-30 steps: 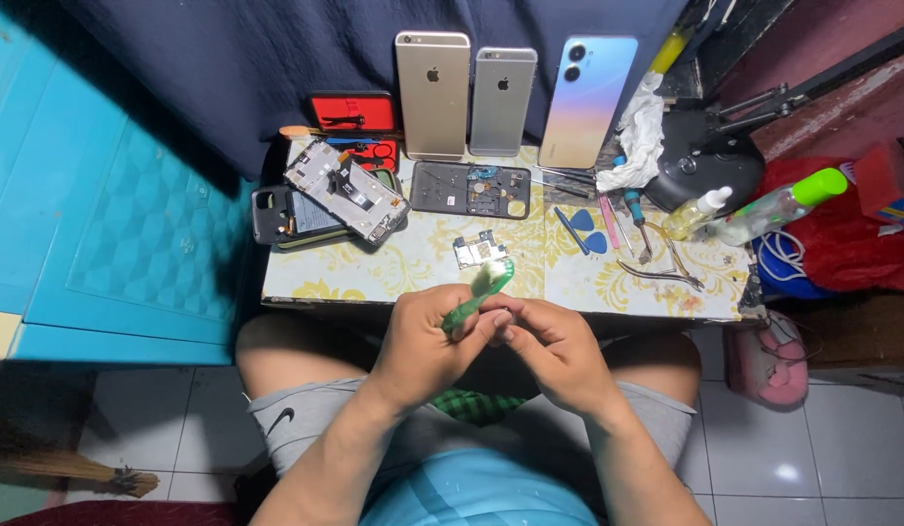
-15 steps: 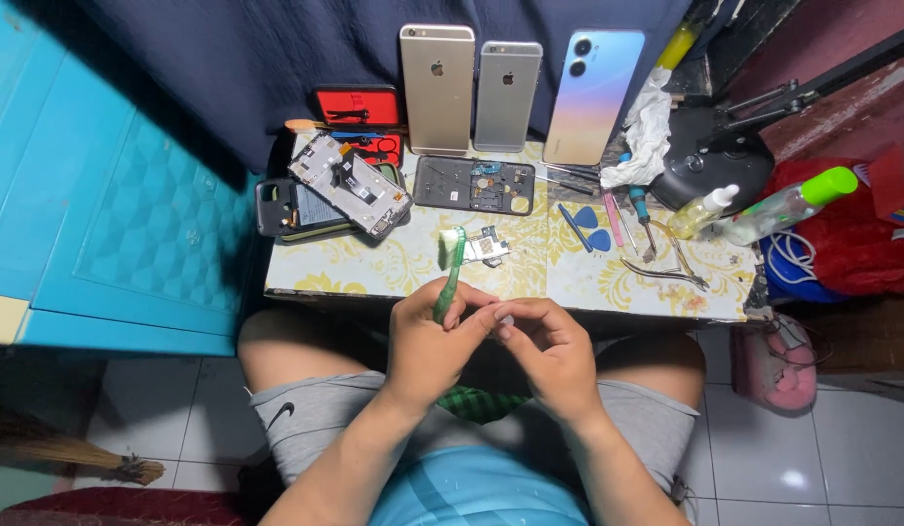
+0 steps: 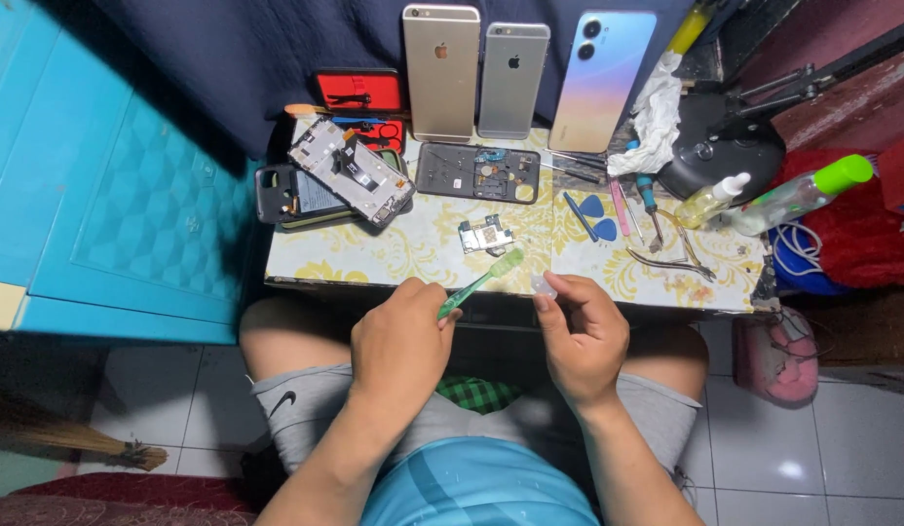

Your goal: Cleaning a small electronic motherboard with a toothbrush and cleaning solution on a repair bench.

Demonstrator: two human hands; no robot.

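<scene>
toothbrush [image 3: 481,282]: green
tabletop [image 3: 423,244]: cream, yellow floral
cabinet [image 3: 111,195]: turquoise
tool case [image 3: 359,93]: red
shorts [image 3: 306,409]: grey
picks [image 3: 590,206]: blue

circuit board [image 3: 486,235] on table [image 3: 423,255]; phones [image 3: 510,73] behind

light: bright, even | shadow: dark under table [image 3: 413,248] | focus: sharp | edges: slightly distorted

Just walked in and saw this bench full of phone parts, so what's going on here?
A seated person holds a green toothbrush in the left hand and pinches a small pale part in the right hand, at the near edge of the table. A small circuit board lies just beyond the brush. Three phones lean at the back.
</scene>
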